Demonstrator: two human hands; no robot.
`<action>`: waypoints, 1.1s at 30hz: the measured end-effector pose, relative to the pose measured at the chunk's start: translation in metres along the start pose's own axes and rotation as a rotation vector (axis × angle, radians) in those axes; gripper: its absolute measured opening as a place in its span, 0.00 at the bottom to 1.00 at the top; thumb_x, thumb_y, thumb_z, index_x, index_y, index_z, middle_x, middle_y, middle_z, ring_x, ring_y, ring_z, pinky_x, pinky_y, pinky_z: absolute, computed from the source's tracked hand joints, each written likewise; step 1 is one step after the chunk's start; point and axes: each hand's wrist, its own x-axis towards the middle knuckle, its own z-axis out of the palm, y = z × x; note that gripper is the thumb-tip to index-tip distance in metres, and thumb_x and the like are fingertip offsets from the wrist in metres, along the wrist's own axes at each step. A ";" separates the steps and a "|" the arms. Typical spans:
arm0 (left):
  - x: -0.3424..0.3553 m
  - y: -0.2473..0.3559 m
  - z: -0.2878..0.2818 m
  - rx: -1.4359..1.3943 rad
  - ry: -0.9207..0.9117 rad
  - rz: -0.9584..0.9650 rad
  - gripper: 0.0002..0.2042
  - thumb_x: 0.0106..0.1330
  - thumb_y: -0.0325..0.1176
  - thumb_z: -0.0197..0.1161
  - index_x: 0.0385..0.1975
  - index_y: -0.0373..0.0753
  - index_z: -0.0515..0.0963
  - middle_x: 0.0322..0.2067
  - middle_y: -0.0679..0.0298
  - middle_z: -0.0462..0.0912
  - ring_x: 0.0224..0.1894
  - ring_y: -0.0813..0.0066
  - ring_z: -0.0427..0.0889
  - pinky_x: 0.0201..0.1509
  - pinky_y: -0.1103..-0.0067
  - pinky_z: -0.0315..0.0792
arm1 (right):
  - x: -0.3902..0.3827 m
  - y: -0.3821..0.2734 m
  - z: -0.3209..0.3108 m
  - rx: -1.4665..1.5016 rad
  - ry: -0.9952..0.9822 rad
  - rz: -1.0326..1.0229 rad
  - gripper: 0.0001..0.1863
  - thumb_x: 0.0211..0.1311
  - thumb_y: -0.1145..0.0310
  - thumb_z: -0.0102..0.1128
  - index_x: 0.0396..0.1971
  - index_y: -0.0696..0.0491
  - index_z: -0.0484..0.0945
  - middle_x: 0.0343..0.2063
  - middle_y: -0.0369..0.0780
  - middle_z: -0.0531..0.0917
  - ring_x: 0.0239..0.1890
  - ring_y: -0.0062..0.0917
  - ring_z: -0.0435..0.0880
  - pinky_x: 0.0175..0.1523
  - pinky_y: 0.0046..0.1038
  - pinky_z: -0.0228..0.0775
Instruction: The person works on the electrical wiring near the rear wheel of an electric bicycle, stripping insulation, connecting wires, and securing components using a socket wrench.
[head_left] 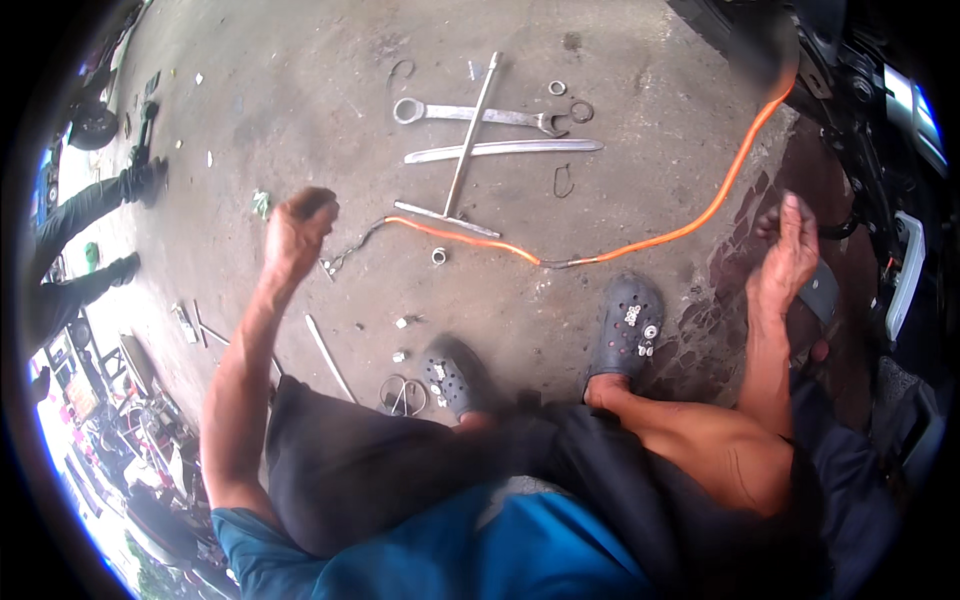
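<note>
My left hand [305, 225] is raised at the left with its fingers curled; dark, blurred fingertips hide whatever it may hold. My right hand [790, 235] is beside the vehicle at the right, its thumb up against bent fingers; any held object is too small to make out. An orange cable [705, 216] runs across the concrete between my hands up to the vehicle. Beyond it lie a T-handled wrench [462, 165], a large combination wrench [445, 111], a flat metal bar [505, 148] and small rings [557, 88]. A metal nut [439, 256] sits below the cable.
A dark vehicle [850, 90] fills the right edge. Another person's legs [85, 215] are at the left, near scattered tools [185, 322] and cluttered parts [140, 440]. My sandalled feet [625, 320] stand below the cable, near a metal rod [328, 355].
</note>
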 end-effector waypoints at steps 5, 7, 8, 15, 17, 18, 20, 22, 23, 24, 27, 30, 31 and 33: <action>-0.105 -0.114 0.080 -0.202 0.069 -0.193 0.12 0.61 0.31 0.61 0.42 0.32 0.79 0.37 0.56 0.85 0.42 0.72 0.82 0.48 0.77 0.73 | -0.009 -0.058 -0.006 -0.233 -0.197 -0.400 0.11 0.65 0.65 0.59 0.39 0.58 0.79 0.28 0.33 0.78 0.29 0.16 0.74 0.36 0.19 0.66; -0.137 -0.105 0.103 -0.118 0.059 -0.287 0.13 0.61 0.31 0.62 0.43 0.34 0.79 0.40 0.52 0.84 0.45 0.63 0.83 0.51 0.74 0.73 | -0.007 -0.080 -0.007 -0.352 -0.370 -0.621 0.09 0.63 0.72 0.60 0.40 0.60 0.78 0.33 0.36 0.79 0.34 0.18 0.75 0.40 0.20 0.67; -0.151 -0.114 0.116 -0.101 0.064 -0.330 0.13 0.60 0.32 0.62 0.43 0.35 0.80 0.40 0.51 0.84 0.45 0.61 0.83 0.50 0.73 0.73 | -0.006 -0.101 -0.001 -0.351 -0.377 -0.632 0.09 0.63 0.72 0.60 0.40 0.60 0.78 0.33 0.36 0.79 0.34 0.18 0.75 0.40 0.20 0.67; -0.175 -0.116 0.145 -0.246 0.183 -0.269 0.12 0.60 0.33 0.61 0.43 0.37 0.80 0.38 0.51 0.84 0.43 0.58 0.83 0.48 0.71 0.74 | -0.053 -0.115 0.154 -0.764 -1.552 -1.251 0.10 0.50 0.72 0.64 0.33 0.54 0.77 0.28 0.41 0.75 0.35 0.37 0.78 0.37 0.36 0.72; -0.163 -0.103 0.137 -0.188 0.204 -0.171 0.11 0.60 0.31 0.61 0.42 0.37 0.80 0.37 0.50 0.83 0.42 0.56 0.83 0.46 0.70 0.74 | -0.077 -0.047 0.200 -0.782 -1.601 -1.258 0.11 0.53 0.70 0.61 0.38 0.53 0.78 0.30 0.42 0.76 0.38 0.40 0.78 0.41 0.40 0.73; -0.156 -0.100 0.132 -0.195 0.222 -0.176 0.11 0.60 0.31 0.61 0.42 0.37 0.80 0.37 0.50 0.83 0.42 0.56 0.83 0.46 0.70 0.74 | -0.087 0.002 0.219 -0.695 -1.572 -1.274 0.15 0.54 0.70 0.59 0.43 0.52 0.78 0.40 0.46 0.79 0.46 0.43 0.78 0.49 0.41 0.73; -0.134 -0.090 0.140 -0.269 0.262 -0.051 0.13 0.62 0.30 0.60 0.45 0.35 0.78 0.39 0.52 0.83 0.40 0.69 0.84 0.45 0.75 0.73 | -0.110 0.018 0.229 -0.958 -1.675 -0.936 0.17 0.54 0.70 0.58 0.46 0.52 0.78 0.52 0.52 0.76 0.57 0.45 0.72 0.59 0.40 0.68; -0.122 -0.083 0.134 -0.376 0.289 -0.016 0.12 0.61 0.30 0.60 0.44 0.35 0.79 0.38 0.52 0.83 0.40 0.64 0.84 0.45 0.73 0.74 | -0.125 0.063 0.223 -0.759 -1.478 -1.119 0.17 0.54 0.71 0.57 0.45 0.52 0.78 0.44 0.48 0.79 0.51 0.44 0.76 0.54 0.41 0.71; -0.111 -0.071 0.129 -0.267 0.323 0.109 0.12 0.60 0.29 0.60 0.43 0.36 0.79 0.38 0.54 0.83 0.40 0.61 0.83 0.45 0.71 0.74 | -0.133 0.069 0.222 -0.769 -1.487 -1.115 0.17 0.54 0.71 0.57 0.45 0.52 0.78 0.44 0.48 0.79 0.51 0.44 0.76 0.54 0.41 0.71; -0.096 -0.059 0.121 -0.157 0.362 0.251 0.12 0.59 0.28 0.60 0.42 0.36 0.79 0.38 0.55 0.83 0.39 0.57 0.82 0.44 0.70 0.75 | -0.137 0.067 0.225 -0.828 -1.459 -0.964 0.16 0.55 0.70 0.58 0.46 0.51 0.78 0.44 0.46 0.79 0.50 0.44 0.76 0.53 0.41 0.72; -0.056 -0.035 0.117 0.007 0.363 0.524 0.12 0.56 0.26 0.61 0.41 0.37 0.76 0.35 0.56 0.79 0.40 0.54 0.78 0.42 0.66 0.74 | -0.156 0.087 0.230 -0.841 -1.332 -0.983 0.14 0.56 0.66 0.60 0.43 0.47 0.79 0.40 0.41 0.78 0.43 0.39 0.79 0.45 0.40 0.75; -0.014 -0.029 0.135 0.209 0.185 0.528 0.20 0.51 0.25 0.62 0.47 0.40 0.75 0.45 0.56 0.76 0.49 0.54 0.75 0.51 0.65 0.70 | -0.166 0.092 0.227 -0.821 -1.266 -1.148 0.12 0.55 0.59 0.62 0.36 0.47 0.78 0.33 0.39 0.75 0.35 0.35 0.79 0.33 0.37 0.77; -0.010 -0.034 0.135 0.259 0.114 0.496 0.23 0.49 0.26 0.63 0.49 0.39 0.74 0.45 0.56 0.75 0.49 0.54 0.74 0.53 0.65 0.69 | -0.170 0.097 0.231 -0.839 -1.329 -1.192 0.11 0.54 0.58 0.61 0.32 0.48 0.77 0.34 0.39 0.75 0.35 0.35 0.79 0.32 0.36 0.77; -0.006 -0.043 0.145 0.345 0.057 0.530 0.26 0.46 0.26 0.66 0.51 0.38 0.72 0.46 0.55 0.74 0.49 0.53 0.73 0.53 0.65 0.68 | -0.167 0.098 0.231 -0.886 -1.394 -1.280 0.12 0.54 0.56 0.60 0.29 0.49 0.76 0.34 0.38 0.76 0.36 0.32 0.79 0.32 0.33 0.78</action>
